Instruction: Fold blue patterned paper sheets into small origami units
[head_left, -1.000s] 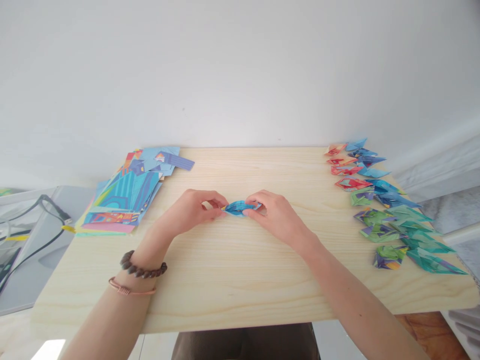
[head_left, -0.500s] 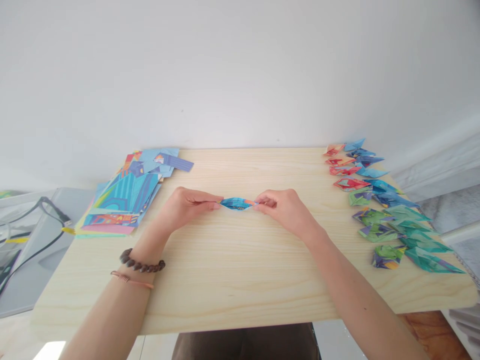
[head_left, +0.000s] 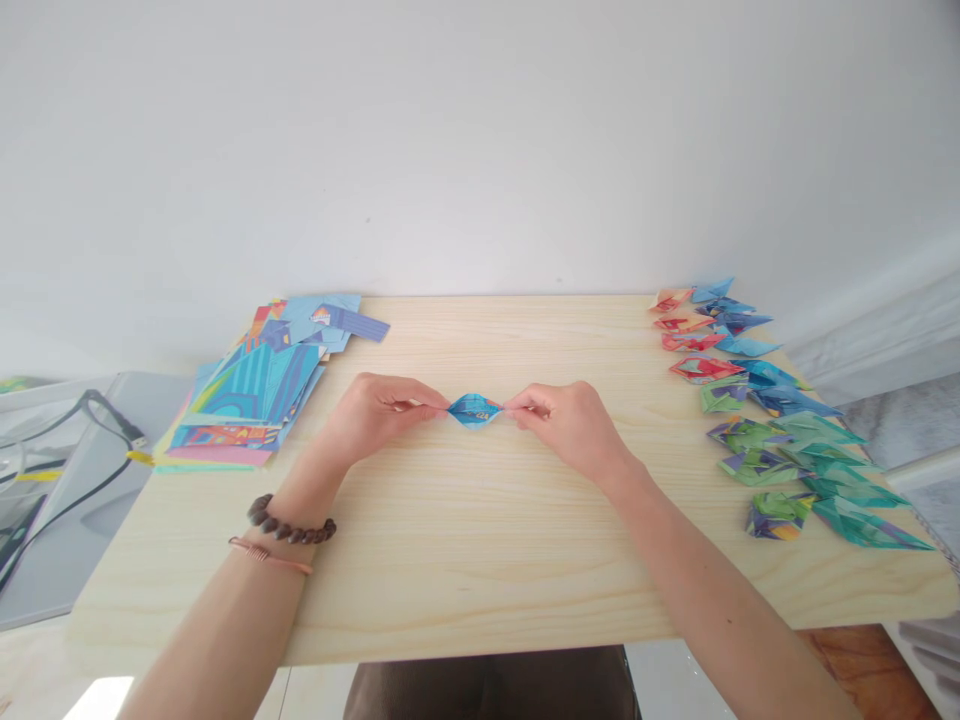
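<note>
A small folded paper boat, blue with a patterned inside, is held over the middle of the wooden table. Its left tip is pinched between the thumb and fingers of my left hand. At the opposite tip, my right hand pinches it the same way. Between the two hands the boat's middle is spread into a diamond-like opening. On my left wrist are a dark bead bracelet and a thin copper-coloured bangle.
Patterned paper sheets lie piled at the left of the table. Several folded paper boats in red, blue and green stand in rows on the right. Black cables lie beyond the left edge; a white wall borders the back.
The paper boat's middle has opened wider, and its two pinched tips have come closer together. Both hands keep their hold.
</note>
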